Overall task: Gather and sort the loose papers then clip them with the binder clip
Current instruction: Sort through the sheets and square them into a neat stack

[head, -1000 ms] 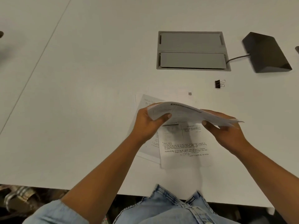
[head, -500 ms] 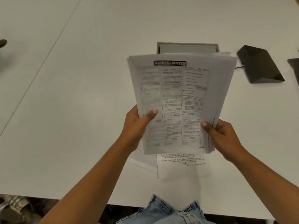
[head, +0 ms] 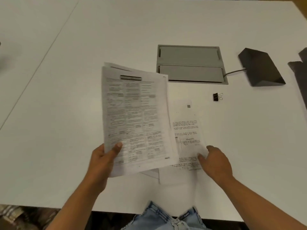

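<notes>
My left hand grips the lower left corner of a stack of printed papers, held up above the white table and tilted to the left. A handwritten sheet lies flat on the table to the right of the stack, over another sheet whose edge shows beneath. My right hand rests on the lower right edge of that sheet, fingers apart, holding nothing. A small black binder clip lies on the table beyond the sheet, to the right.
A grey cable hatch is set into the table behind the papers. A dark wedge-shaped device with a cable stands at the right, with dark objects at the frame's right edge. The table's near edge runs just above my lap.
The right hand has let go of the stack and dropped to the handwritten sheet on the table. The left hand alone now holds the stack, shifted left and lower.
</notes>
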A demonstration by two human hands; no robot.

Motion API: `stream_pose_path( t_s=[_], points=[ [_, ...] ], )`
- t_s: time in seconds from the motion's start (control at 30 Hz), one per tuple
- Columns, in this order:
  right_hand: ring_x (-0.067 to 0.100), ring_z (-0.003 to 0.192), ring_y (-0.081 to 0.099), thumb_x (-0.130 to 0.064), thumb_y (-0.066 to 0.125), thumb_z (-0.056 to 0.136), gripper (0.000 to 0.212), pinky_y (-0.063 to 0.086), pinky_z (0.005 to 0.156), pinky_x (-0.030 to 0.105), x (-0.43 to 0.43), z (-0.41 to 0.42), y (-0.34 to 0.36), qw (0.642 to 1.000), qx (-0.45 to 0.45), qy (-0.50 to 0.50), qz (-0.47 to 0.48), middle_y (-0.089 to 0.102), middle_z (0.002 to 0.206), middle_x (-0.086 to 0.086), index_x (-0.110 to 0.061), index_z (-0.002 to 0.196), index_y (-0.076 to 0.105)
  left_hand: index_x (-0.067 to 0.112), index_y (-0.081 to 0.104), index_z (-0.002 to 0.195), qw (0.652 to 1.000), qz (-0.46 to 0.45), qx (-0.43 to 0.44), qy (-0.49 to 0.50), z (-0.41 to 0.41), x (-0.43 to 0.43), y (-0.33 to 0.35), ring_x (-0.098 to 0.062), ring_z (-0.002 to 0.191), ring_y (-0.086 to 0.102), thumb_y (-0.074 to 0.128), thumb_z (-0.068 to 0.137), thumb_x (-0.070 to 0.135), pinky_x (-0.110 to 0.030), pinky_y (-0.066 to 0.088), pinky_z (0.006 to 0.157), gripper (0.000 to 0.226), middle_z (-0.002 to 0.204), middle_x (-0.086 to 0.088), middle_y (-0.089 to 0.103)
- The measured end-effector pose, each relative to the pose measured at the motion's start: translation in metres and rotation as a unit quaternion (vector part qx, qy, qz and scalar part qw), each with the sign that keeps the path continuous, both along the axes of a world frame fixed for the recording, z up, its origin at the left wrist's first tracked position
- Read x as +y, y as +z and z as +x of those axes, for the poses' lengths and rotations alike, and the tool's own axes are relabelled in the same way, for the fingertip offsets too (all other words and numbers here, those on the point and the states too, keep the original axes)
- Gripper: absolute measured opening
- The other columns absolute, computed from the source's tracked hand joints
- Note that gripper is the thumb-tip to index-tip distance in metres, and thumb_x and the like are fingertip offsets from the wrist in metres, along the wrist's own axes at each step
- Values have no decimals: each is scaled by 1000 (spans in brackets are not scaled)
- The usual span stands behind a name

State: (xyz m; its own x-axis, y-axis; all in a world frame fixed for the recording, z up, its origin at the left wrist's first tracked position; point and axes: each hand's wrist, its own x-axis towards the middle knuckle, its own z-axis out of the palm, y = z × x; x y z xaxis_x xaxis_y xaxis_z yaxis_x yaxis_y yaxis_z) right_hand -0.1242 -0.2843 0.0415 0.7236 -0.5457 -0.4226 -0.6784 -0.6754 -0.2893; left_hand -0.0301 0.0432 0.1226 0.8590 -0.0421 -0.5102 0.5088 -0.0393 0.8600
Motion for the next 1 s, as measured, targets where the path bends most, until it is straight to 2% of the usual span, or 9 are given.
stream_pose_path(
  t_s=[0.1,0.2,0.3,0.4,0.5,0.67,0.83,0.93,1.0],
  points=[
    [32,110,53,-62,68,73,77,50,80,39,8,-4,-17,997,68,-24,-24,52,120,13,-6,121,48,16,69,114,1000,11,-9,27,-1,20,-1,-20,91,76,65,90,22,-35,59,74,25,104,0,78],
    [35,109,53,-59,79,63,89,52,79,42,9,-3,-26,996,78,-18,-47,48,119,16,-4,122,43,20,69,113,999,23,-9,32,-3,28,-1,-19,90,76,64,91,22,-34,57,74,23,103,3,79],
    [37,104,60,-51,86,58,91,52,77,41,-7,-4,-29,995,66,-70,13,56,115,17,-4,121,39,21,69,111,999,33,-9,34,-7,30,-1,-19,89,76,64,91,22,-34,57,75,21,102,3,79],
    [35,100,64,-48,87,58,85,51,74,36,-35,-11,-28,989,70,-125,34,64,111,15,-5,117,44,22,70,110,998,44,-5,42,-12,30,-3,-23,92,74,65,91,23,-37,57,77,19,101,3,79],
    [33,100,65,-46,82,65,65,54,82,38,-61,-23,-29,991,69,-110,35,69,112,12,-7,112,61,18,68,114,998,50,4,46,-16,29,-8,-28,95,72,65,91,24,-39,57,78,24,106,-2,77],
    [30,92,66,-22,77,80,33,48,77,30,-70,-32,-12,989,-27,-111,93,72,109,12,-6,107,70,19,68,113,998,50,8,45,-16,24,-12,-27,96,72,64,92,23,-36,56,75,22,107,0,75],
    [16,83,64,-15,75,82,33,50,71,25,-41,-27,9,948,-129,-162,241,69,103,6,-6,113,67,26,70,103,998,54,7,44,-10,21,-11,-24,94,72,66,91,24,-39,56,79,12,96,8,78],
    [19,88,66,-15,76,81,33,53,83,31,-14,-24,5,937,-127,-174,275,70,108,8,-8,112,67,26,70,103,998,53,6,43,-9,18,-10,-25,96,72,65,92,23,-40,56,80,13,100,6,78],
    [18,90,65,-18,75,82,34,51,83,28,4,-23,-4,949,-85,-149,265,71,112,7,-11,115,67,26,70,104,998,54,7,43,-10,17,-11,-26,96,71,65,92,23,-39,56,79,14,103,3,77]
  ],
)
